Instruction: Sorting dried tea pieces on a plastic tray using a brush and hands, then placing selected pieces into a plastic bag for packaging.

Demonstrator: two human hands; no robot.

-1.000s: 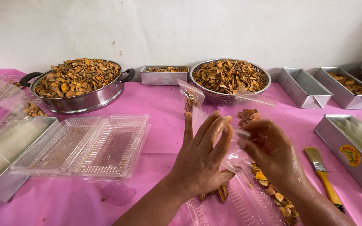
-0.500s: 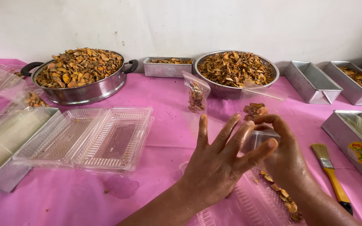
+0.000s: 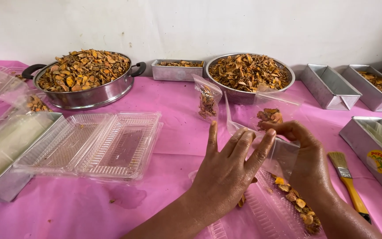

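Note:
My left hand (image 3: 228, 166) lies with fingers spread against a clear plastic bag (image 3: 284, 152) in front of me. On the bag's other side my right hand (image 3: 303, 155) pinches its upper edge. Behind the hands lies another clear bag (image 3: 268, 116) with a few dried orange-brown slices in it. A small filled bag (image 3: 208, 101) stands upright further back. Under my wrists lies a clear plastic tray (image 3: 279, 212) with dried slices along its right side.
A steel pot (image 3: 85, 77) and a mesh bowl (image 3: 249, 73) hold heaps of dried slices. Metal loaf tins (image 3: 330, 86) line the back and right. An open clear clamshell box (image 3: 93, 141) sits left. A yellow-handled brush (image 3: 348, 181) lies at the right on the pink cloth.
My left hand has opened out and its fingers now lie flat on the bag. Both hands have shifted slightly to the right and nearer to me.

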